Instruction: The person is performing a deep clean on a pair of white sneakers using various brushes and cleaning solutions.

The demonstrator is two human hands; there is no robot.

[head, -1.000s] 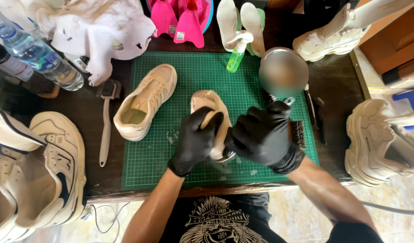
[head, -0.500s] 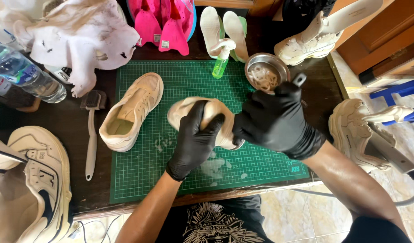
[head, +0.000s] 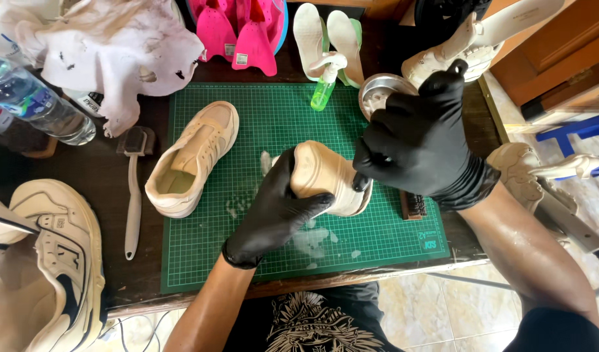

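Note:
My left hand (head: 273, 212), in a black glove, grips a cream sneaker (head: 325, 176) from the left and holds it on its side over the green cutting mat (head: 377, 241). My right hand (head: 416, 140), also in a black glove, is curled into a fist just right of the sneaker, and its thumb tip touches the sole's edge. Anything inside that fist is hidden. The fist partly covers a round metal bowl (head: 377, 91). Foam smears (head: 315, 241) lie on the mat below the sneaker.
A second cream sneaker (head: 192, 160) lies on the mat's left. Around it are a long-handled brush (head: 133, 195), a small dark brush (head: 413, 205), a green spray bottle (head: 325, 85), white insoles (head: 328, 32), pink shoe trees (head: 237, 29), a dirty white cloth (head: 110, 45), a water bottle (head: 32, 104) and more sneakers (head: 45, 267).
My right hand has come off the sneaker and risen toward the metal bowl, closing into a fist. My left hand has turned the sneaker. Foam smears have appeared on the mat.

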